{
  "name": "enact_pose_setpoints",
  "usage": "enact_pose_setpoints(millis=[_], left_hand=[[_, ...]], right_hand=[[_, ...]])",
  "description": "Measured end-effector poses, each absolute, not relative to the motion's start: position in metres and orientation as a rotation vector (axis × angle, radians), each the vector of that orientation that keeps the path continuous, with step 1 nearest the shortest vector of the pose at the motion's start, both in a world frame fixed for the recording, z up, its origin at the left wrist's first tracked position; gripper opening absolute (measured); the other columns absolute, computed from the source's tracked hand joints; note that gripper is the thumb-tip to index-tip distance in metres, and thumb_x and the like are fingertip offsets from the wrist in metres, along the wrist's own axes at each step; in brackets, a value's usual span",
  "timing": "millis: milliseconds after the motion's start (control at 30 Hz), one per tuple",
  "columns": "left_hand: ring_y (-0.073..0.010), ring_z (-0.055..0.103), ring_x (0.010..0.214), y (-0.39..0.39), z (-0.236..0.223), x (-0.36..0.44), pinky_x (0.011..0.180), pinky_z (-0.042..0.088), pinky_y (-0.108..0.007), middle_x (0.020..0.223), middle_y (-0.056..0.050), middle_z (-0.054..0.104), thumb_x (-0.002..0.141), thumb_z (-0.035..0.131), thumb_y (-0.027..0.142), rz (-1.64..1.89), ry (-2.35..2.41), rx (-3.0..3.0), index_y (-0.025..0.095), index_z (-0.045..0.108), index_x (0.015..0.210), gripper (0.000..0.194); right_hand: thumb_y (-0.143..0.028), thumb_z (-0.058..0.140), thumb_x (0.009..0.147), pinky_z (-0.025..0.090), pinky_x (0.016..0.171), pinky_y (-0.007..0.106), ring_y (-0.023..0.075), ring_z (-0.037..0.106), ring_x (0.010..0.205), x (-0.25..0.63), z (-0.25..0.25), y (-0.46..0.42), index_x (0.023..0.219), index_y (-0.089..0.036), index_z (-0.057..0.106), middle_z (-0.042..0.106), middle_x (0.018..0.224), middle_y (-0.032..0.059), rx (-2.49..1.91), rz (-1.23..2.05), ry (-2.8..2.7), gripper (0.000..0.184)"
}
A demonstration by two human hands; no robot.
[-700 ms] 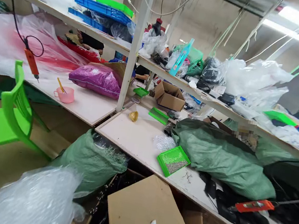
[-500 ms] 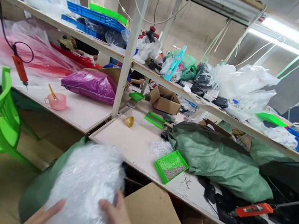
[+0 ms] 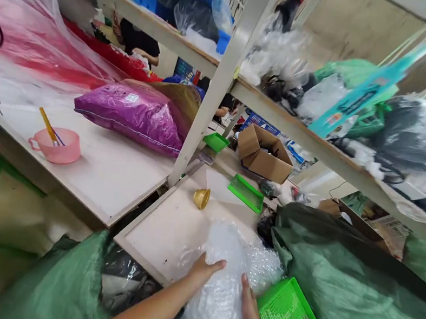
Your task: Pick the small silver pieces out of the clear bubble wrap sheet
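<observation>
Bubble-wrap bundle point(image 3: 215, 314) moving forward over white workbench point(image 3: 159, 241) edge, long axis pointing away from person — left hand point(image 3: 203, 272) and right hand point(image 3: 249, 310) gripping it from both sides, fingers spread; right hand nearer green tray point(image 3: 305, 302) of small parts.

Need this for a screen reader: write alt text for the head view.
The left hand and right hand grip a bundle of bubble wrap on a pale workbench beside a green tray. A purple bag and pink cup sit farther left.
</observation>
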State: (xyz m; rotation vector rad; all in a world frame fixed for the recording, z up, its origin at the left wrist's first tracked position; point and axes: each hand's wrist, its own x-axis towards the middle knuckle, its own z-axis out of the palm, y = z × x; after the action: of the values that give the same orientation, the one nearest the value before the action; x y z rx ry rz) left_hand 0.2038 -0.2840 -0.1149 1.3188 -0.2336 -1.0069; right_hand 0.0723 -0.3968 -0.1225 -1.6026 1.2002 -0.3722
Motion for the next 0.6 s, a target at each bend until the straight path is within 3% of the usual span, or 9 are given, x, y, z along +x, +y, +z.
enact_pose_setpoints(millis=[100, 233, 267, 367, 433, 500, 600], left_hand=[[-0.0280, 0.051, 0.123, -0.251, -0.138, 0.207, 0.107, 0.036, -0.040, 0.131, -0.018, 0.056, 0.079, 0.059, 0.044, -1.044, -0.298, 1.450, 0.009, 0.054, 0.124, 0.057], [-0.0267, 0.028, 0.139, -0.149, -0.139, 0.192, 0.117, 0.014, -0.039, 0.144, -0.011, 0.043, 0.081, 0.053, 0.047, -0.999, -0.413, 1.696, 0.016, 0.049, 0.133, 0.061], [-0.0264, 0.031, 0.137, -0.124, -0.136, 0.186, 0.116, 0.019, -0.041, 0.144, -0.009, 0.044, 0.084, 0.047, 0.047, -1.048, -0.609, 1.852, 0.019, 0.047, 0.136, 0.059], [-0.0302, 0.029, 0.138, -0.073, -0.129, 0.175, 0.114, 0.024, -0.043, 0.150, -0.008, 0.034, 0.073, 0.062, 0.027, -1.359, -1.036, 2.202, 0.020, 0.035, 0.143, 0.075], [-0.0314, 0.039, 0.132, -0.057, -0.126, 0.173, 0.111, 0.030, -0.044, 0.144, -0.011, 0.044, 0.071, 0.054, 0.011, -1.423, -1.156, 2.350, 0.017, 0.045, 0.137, 0.067], [-0.0304, 0.054, 0.117, -0.045, -0.126, 0.176, 0.103, 0.040, -0.044, 0.125, -0.013, 0.061, 0.074, 0.037, 0.002, -1.364, -1.200, 2.393, 0.014, 0.062, 0.119, 0.053], [-0.0289, 0.064, 0.099, -0.006, -0.128, 0.183, 0.091, 0.048, -0.043, 0.104, -0.012, 0.069, 0.073, 0.028, -0.001, -1.323, -1.189, 2.368, 0.016, 0.071, 0.098, 0.052]], right_hand=[[-0.081, 0.052, 0.060, 0.047, 0.093, 0.046, 0.0385, 0.057, 0.113, 0.074, -0.139, -0.398, 0.122, -0.005, 0.057, 0.065, 0.114, 0.0222, -1.608, -0.258, 1.314, 0.098], [-0.083, 0.050, 0.057, 0.027, 0.110, 0.048, 0.0387, 0.035, 0.133, 0.066, -0.137, -0.374, 0.143, -0.001, 0.024, 0.031, 0.146, 0.0273, -1.712, -0.259, 1.402, 0.121], [-0.081, 0.049, 0.061, 0.023, 0.112, 0.048, 0.0376, 0.030, 0.136, 0.066, -0.135, -0.365, 0.145, -0.004, 0.020, 0.026, 0.148, 0.0254, -1.810, -0.275, 1.387, 0.118], [-0.075, 0.046, 0.071, 0.025, 0.109, 0.054, 0.0389, 0.027, 0.136, 0.070, -0.135, -0.340, 0.145, -0.012, 0.027, 0.028, 0.148, 0.0232, -2.201, -0.280, 1.284, 0.099], [-0.073, 0.041, 0.075, 0.034, 0.101, 0.058, 0.0421, 0.037, 0.130, 0.078, -0.139, -0.331, 0.142, -0.010, 0.032, 0.039, 0.140, 0.0266, -2.343, -0.259, 1.224, 0.092], [-0.071, 0.038, 0.078, 0.038, 0.094, 0.060, 0.0443, 0.045, 0.122, 0.085, -0.141, -0.326, 0.139, -0.005, 0.036, 0.047, 0.130, 0.0302, -2.384, -0.280, 1.200, 0.090], [-0.067, 0.037, 0.081, 0.033, 0.097, 0.064, 0.0453, 0.037, 0.127, 0.089, -0.129, -0.313, 0.135, -0.002, 0.040, 0.041, 0.135, 0.0327, -2.424, -0.426, 1.227, 0.085]])
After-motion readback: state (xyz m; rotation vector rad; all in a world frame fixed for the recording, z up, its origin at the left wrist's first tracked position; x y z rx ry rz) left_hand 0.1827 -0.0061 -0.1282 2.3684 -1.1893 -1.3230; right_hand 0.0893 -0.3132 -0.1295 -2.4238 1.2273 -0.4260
